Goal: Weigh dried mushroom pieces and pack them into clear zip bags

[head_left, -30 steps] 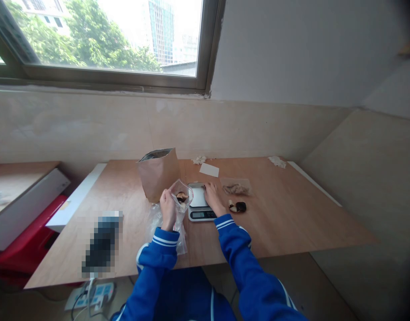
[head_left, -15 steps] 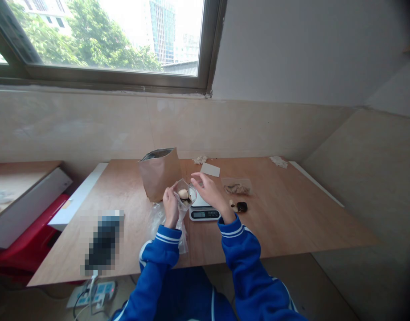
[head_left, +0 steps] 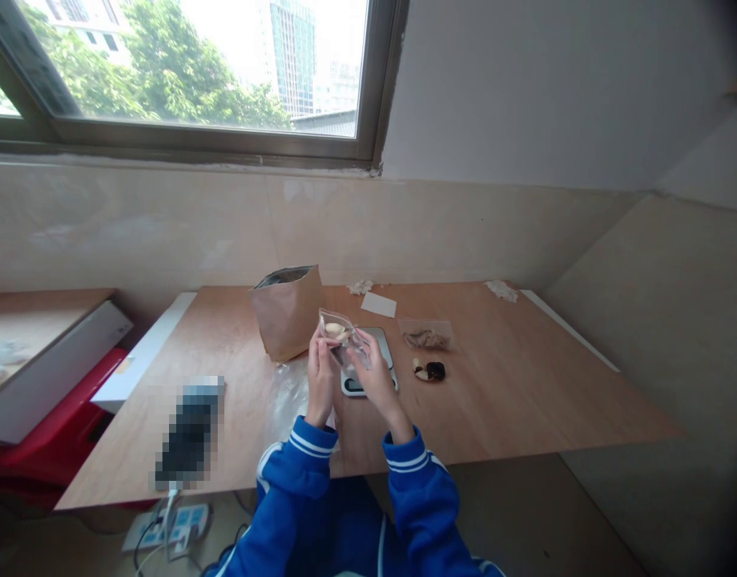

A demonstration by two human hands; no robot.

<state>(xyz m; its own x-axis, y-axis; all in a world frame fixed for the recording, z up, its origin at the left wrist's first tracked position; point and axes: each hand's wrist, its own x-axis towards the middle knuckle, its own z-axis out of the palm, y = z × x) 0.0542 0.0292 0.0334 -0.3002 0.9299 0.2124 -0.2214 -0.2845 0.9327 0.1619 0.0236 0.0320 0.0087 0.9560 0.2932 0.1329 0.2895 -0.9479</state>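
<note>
Between my two hands is a small clear plastic bag (head_left: 338,330) with pale, cream-coloured pieces inside; their kind is too small to tell. My left hand (head_left: 321,370) grips the bag's left side. On the right side, the fingers of my right hand (head_left: 372,369) are closed on the plastic. Both hands are over a white digital kitchen scale (head_left: 380,340), which they partly cover. Loose plastic bags (head_left: 287,401) lie on the table beside my left forearm. Right of the scale sit a few dark and cream pieces (head_left: 429,370).
A brown paper bag (head_left: 287,312) stands open at the back left. Behind the scale lies a white card (head_left: 379,304). A clear packet of brownish dried pieces (head_left: 427,335) is right of it. A blurred-out dark device (head_left: 189,433) with a cable lies at the front left.
My right hand has come down and left from over the scale and taken hold of the bag. The bag has tilted and moved slightly right, with my left hand still on it.
</note>
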